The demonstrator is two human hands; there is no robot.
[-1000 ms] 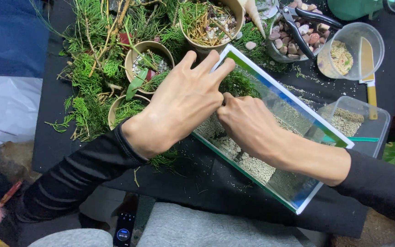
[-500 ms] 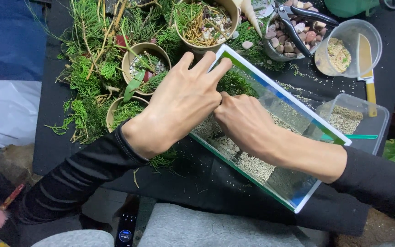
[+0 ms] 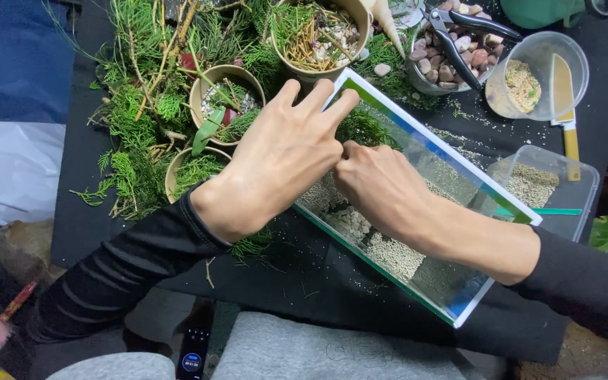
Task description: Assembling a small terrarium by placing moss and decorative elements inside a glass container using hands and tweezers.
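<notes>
- Two hands work inside one long glass tank (image 3: 459, 176), which lies slantwise across the black-covered table (image 3: 79, 204); its floor holds pale gravel and grit, so it seems laid flat to keep that layer even.
- Left of the tank a heap of green cuttings (image 3: 142, 119) covers the far left of the table, close enough to pick from.
- My guess is the left hand (image 3: 276, 158) lies spread and flat over the tank's far-left end to steady what sits beneath; its fingers are stretched out, gripping nothing I can see.
- Beside it and touching, the right hand (image 3: 381, 186) is curled inside the tank, fingertips pinched by a tuft of green moss (image 3: 364, 127); whether it truly holds the tuft I cannot tell.
- Far right stands a clear cup of seed-like mix (image 3: 529, 81), with a low clear tray of grit (image 3: 543, 186) near it.
- A bowl of pebbles (image 3: 445, 67) carries black pliers (image 3: 459, 35) across its rim.
- Three small pots (image 3: 223, 95) crowd the tank's far-left corner, leaving the left wrist little room.
</notes>
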